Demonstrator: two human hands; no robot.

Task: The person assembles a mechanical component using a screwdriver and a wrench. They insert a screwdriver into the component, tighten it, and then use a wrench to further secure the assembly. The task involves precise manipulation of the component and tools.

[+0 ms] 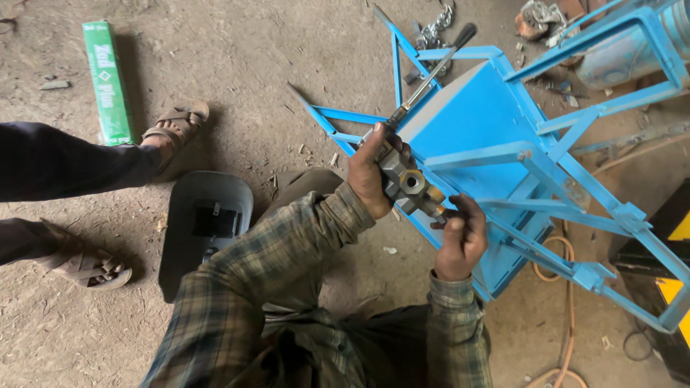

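Metal valve block (407, 183), grey with a round port facing up and a brass fitting at its lower end, sits in front of the blue metal frame (503, 154), against the frame's near corner. Left hand (372, 171) is wrapped tight on the block's upper end, fingers over the top. Right hand (461, 233) is closed on the brass fitting end, fingers pinched together just below the frame's lower bar. A long thin rod (430, 77) with a dark handle runs from the block up and away, across the frame's blue panel.

Frame crowds the whole side right of the block, bars crossing close to both hands. Open dirt floor (287, 57) lies left of the frame, above the hands. A dark welding mask (205, 226) lies face down on the floor well left of the frame, beside the plaid sleeve.

A long green box (108, 82) with white lettering lies far left of the frame. Another person's sandalled feet (169, 129) rest next to the box. A yellow and black machine (672, 251) stands right of the frame. An orange hose (568, 316) loops on the floor under the frame's lower end. A chain (438, 25) lies above the frame.
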